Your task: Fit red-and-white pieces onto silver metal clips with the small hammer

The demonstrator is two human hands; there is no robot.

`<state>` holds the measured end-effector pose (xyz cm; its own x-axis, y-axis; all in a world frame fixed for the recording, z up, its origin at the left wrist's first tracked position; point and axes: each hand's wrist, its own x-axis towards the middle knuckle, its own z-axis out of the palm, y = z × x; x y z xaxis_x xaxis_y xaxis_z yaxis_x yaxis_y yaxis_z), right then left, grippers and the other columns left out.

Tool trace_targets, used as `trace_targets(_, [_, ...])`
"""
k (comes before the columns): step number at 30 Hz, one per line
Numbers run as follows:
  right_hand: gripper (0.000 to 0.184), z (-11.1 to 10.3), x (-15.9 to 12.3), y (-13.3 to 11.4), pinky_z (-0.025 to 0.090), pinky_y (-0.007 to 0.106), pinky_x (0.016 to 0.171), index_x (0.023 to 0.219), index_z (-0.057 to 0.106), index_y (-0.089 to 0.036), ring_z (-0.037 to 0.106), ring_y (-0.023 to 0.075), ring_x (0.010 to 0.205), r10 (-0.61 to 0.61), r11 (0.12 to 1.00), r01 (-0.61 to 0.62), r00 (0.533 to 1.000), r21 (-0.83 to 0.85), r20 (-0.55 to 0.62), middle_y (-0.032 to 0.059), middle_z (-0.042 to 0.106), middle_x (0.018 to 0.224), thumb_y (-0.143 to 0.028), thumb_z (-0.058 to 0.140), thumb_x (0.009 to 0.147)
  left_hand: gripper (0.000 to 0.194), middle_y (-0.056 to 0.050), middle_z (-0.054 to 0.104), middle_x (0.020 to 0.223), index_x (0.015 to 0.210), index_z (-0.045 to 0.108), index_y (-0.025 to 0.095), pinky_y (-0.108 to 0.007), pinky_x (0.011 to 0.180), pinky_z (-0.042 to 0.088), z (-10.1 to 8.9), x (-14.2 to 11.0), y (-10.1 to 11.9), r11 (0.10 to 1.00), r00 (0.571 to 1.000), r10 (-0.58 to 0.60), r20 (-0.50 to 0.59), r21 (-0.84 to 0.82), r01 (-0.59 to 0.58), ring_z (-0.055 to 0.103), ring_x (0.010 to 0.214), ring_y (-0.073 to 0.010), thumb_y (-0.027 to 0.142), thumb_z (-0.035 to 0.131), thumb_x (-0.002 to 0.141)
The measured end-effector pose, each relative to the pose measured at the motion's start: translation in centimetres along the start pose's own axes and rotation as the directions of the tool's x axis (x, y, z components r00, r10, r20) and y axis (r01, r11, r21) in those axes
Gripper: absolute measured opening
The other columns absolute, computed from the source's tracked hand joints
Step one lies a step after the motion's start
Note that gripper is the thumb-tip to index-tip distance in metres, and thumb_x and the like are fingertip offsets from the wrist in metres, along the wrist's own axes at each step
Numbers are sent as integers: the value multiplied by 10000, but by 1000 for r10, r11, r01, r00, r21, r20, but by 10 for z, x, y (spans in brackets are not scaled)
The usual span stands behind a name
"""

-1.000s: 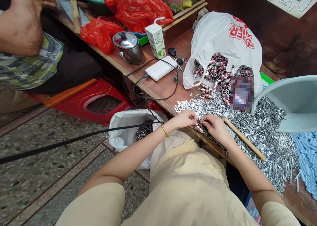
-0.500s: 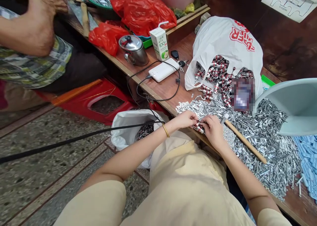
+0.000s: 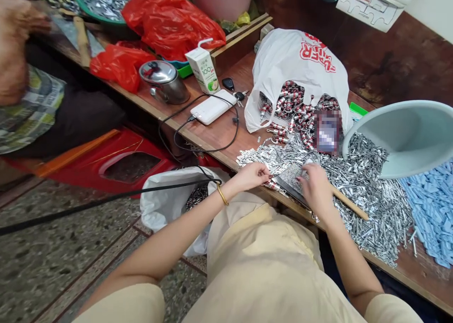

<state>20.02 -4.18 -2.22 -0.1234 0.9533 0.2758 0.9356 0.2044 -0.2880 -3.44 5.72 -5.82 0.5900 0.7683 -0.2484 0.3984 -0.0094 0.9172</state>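
Metal fittings (image 3: 361, 191) lie heaped across the wooden table (image 3: 226, 129), below a white bag (image 3: 300, 63) of red-banded pieces (spilling out at its mouth). At the near edge the right hand (image 3: 316, 191) rests curled on the pile, while the left hand (image 3: 253, 175) pinches a small red-and-silver piece (image 3: 273, 185).

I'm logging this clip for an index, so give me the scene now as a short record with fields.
left hand: pinching a small red-and-silver part at the table edge
right hand: resting on a flat metal plate, fingers bent
beside hands: heap of silver metal pieces, wooden stick
behind: white bag of red-and-silver parts
right: grey basin, blue pieces
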Motion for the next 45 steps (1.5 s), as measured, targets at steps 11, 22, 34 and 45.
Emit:
trace_targets(11, [115, -48, -43, 99, 440, 333, 676, 957, 537, -178, 578, 239, 794, 89, 951, 16, 942, -308, 325, 111, 605, 922, -239, 453, 1006, 116, -15, 696, 686, 732, 676, 157, -228, 621, 428, 3, 0, 8, 987, 1000, 10, -3, 161, -9, 613, 650, -151, 225, 584, 749])
trace_targets(22, [428, -62, -43, 13, 368, 267, 535, 1451, 504, -272, 598, 168, 588, -63, 984, 121, 922, -130, 382, 24, 637, 789, -314, 306, 1074, 163, -10, 685, 652, 732, 719, 138, -229, 612, 409, 5, -7, 14, 978, 999, 27, -44, 210, -17, 591, 616, -137, 178, 561, 738])
trace_targets(34, [501, -63, -41, 9, 323, 258, 479, 1522, 489, -274, 516, 139, 512, -164, 945, 251, 918, -209, 362, 5, 574, 710, -227, 356, 1042, 156, -4, 683, 640, 707, 715, 140, -213, 607, 402, 6, -8, 13, 982, 997, 47, -56, 186, -36, 581, 622, -131, 148, 562, 739])
trace_targets(45, [518, -61, -43, 1, 332, 246, 478, 1517, 491, -300, 547, 133, 525, -79, 952, 196, 900, -237, 429, 2, 605, 732, -195, 402, 1018, 222, -2, 692, 641, 743, 753, 131, -214, 588, 351, -2, -10, 11, 979, 995, 91, 40, 179, -97, 544, 590, -117, 116, 532, 749])
